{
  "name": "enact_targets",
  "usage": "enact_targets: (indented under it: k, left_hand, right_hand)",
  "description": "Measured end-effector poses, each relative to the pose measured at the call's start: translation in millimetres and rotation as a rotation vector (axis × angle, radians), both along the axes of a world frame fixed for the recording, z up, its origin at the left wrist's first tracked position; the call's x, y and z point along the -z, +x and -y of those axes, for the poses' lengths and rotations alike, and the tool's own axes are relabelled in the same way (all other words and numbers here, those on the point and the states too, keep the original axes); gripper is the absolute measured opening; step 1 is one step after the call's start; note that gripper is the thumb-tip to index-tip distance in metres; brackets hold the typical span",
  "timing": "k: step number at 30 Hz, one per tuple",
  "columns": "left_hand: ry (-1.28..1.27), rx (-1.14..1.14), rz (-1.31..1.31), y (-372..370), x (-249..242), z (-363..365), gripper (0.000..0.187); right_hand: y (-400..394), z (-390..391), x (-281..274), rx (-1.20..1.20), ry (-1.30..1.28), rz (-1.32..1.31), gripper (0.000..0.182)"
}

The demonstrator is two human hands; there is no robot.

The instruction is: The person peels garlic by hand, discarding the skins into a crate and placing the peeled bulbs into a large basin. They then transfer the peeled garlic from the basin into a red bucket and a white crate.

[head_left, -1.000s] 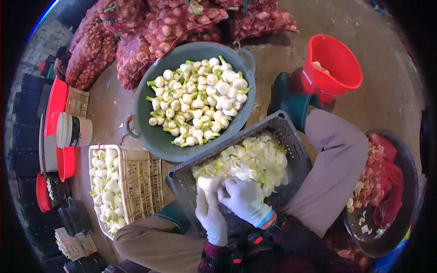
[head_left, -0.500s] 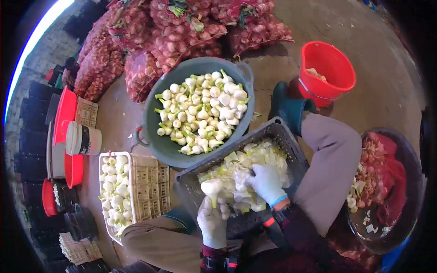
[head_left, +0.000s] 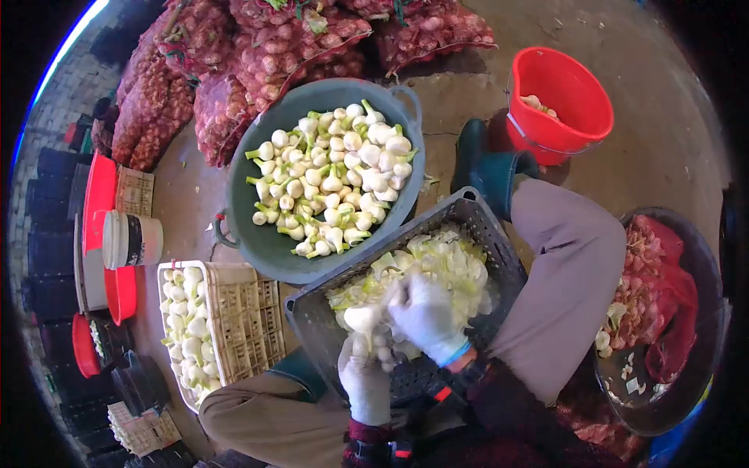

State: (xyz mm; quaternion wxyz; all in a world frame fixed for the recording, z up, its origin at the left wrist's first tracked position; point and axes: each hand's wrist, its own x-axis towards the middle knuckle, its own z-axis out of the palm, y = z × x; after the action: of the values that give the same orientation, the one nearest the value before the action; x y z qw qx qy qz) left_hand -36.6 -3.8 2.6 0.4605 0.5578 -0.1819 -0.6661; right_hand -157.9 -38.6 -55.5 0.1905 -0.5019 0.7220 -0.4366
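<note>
My left hand [head_left: 365,388], in a pale glove, grips a white garlic bulb [head_left: 362,317] by its stem, with the bulb upward. Close to the bulb's right side is my gloved right hand [head_left: 427,321], its fingers curled and slightly blurred. Whether those fingers hold anything is not clear. Both hands are over a black plastic crate [head_left: 511,273] between my legs, which contains loose, pale garlic skins [head_left: 452,265]. Just beyond the crate stands a grey-green tub [head_left: 261,246] of trimmed garlic bulbs [head_left: 331,179] with short green stems.
A cream crate [head_left: 246,312] of garlic bulbs stands at left. Red mesh sacks [head_left: 273,54] are piled at the back. A red bucket [head_left: 566,129] stands far right. Beside my right leg, a dark basin [head_left: 702,312] holds a red mesh bag [head_left: 671,304] with garlic.
My right hand has moved left from the skins toward the garlic bulb. My left hand keeps the bulb in nearly the same place. The camera view has shifted slightly.
</note>
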Motion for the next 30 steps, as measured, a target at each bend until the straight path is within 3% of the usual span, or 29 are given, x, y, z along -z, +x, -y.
enact_targets:
  k: [1,3,5,7,9,10,11,12,14,15,16,19,21,23,26,27,28,29,30]
  left_hand:
    - [-0.009,0.003,0.001,4,-3,0,0.038]
    - [-0.013,0.0,-0.234,16,-12,-2,0.038]
    - [-0.025,-0.068,-0.234,30,-41,0,0.04]
    - [-0.199,-0.094,0.007,60,-99,7,0.039]
    - [-0.471,-0.185,0.458,124,-152,-2,0.033]
    - [-0.494,-0.328,0.47,156,-177,0,0.028]
    - [-0.582,-0.544,0.671,181,-192,4,0.023]
    - [-0.554,-0.563,0.912,221,-205,-3,0.022]
    - [-0.466,-0.777,0.859,298,-200,-10,0.025]
    - [-0.464,-0.727,0.695,368,-174,-22,0.028]
    - [-0.356,-0.884,0.805,389,-158,-20,0.032]
    - [-0.244,-0.989,0.774,477,-95,-25,0.032]
    - [-0.193,-0.945,0.927,539,-45,-34,0.028]
    - [0.211,-0.169,1.781,668,51,-73,0.029]
    - [0.098,0.202,1.486,643,-4,-44,0.019]
    - [0.05,0.079,1.185,659,-27,-19,0.021]
    - [0.124,0.035,1.335,624,-69,19,0.024]
    - [0.057,-0.009,1.4,595,-110,52,0.025]
    - [-0.083,-0.007,1.379,561,-145,91,0.027]
  right_hand:
    - [-11,5,-1,0.003,-0.009,0.001,0.012]
    - [-31,10,-5,0.074,0.236,0.204,0.016]
    - [-35,6,1,0.119,0.157,-0.114,0.023]
    - [-38,5,-5,0.062,0.377,0.197,0.028]
    - [-48,2,25,-0.025,0.426,0.024,0.037]
    - [-48,3,29,-0.071,0.427,-0.001,0.039]
    - [-49,3,24,-0.099,0.434,-0.033,0.042]
    - [-47,2,18,-0.107,0.396,-0.016,0.038]
    - [-44,-1,24,-0.146,0.3,0.029,0.031]
    - [-45,-2,32,-0.176,0.241,0.059,0.027]
    - [-43,-2,33,-0.193,0.221,0.146,0.026]
    - [-55,0,52,-0.206,0.31,0.056,0.029]
    - [-48,5,53,-0.206,0.31,0.085,0.031]
    - [-41,6,23,-0.187,0.338,0.089,0.031]
    - [-26,5,-13,-0.18,0.528,-0.061,0.03]
    - [-27,-3,1,-0.252,0.346,-0.303,0.029]
    - [-16,-2,-4,-0.258,0.068,-0.316,0.029]
    - [-4,2,-38,-0.275,0.498,0.107,0.02]
    - [-2,2,-24,-0.387,0.49,0.028,0.026]
